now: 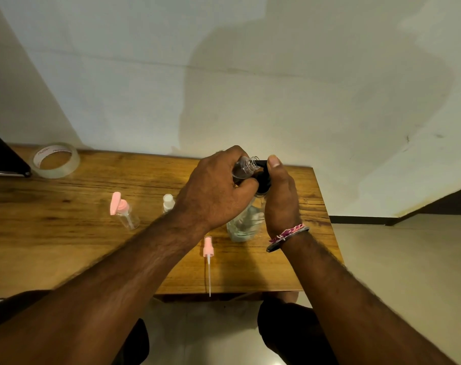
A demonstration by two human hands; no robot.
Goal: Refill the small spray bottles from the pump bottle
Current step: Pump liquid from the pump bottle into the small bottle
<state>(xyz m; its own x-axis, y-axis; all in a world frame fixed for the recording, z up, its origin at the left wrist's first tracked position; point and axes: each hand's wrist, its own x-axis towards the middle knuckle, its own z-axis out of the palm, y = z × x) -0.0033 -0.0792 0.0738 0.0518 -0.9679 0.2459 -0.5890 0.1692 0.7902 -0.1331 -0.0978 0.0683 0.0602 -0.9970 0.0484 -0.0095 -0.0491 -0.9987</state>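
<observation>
My left hand [216, 188] grips a small clear spray bottle [246, 167], uncapped, tilted with its open neck against the black nozzle of the pump bottle. My right hand [280, 196] curls over the black pump head [263, 180], thumb on top of it. The clear pump bottle [243, 225] stands on the wooden table [66, 233] beneath both hands and holds some clear liquid. A pink spray head with a long dip tube [208, 255] lies on the table near the front edge.
A small bottle with a pink pump top [122, 210] and a small white-capped bottle [168, 202] stand left of my hands. A roll of clear tape [56, 159] and a dark object [2, 156] sit at the back left. The table's right edge lies close to my right wrist.
</observation>
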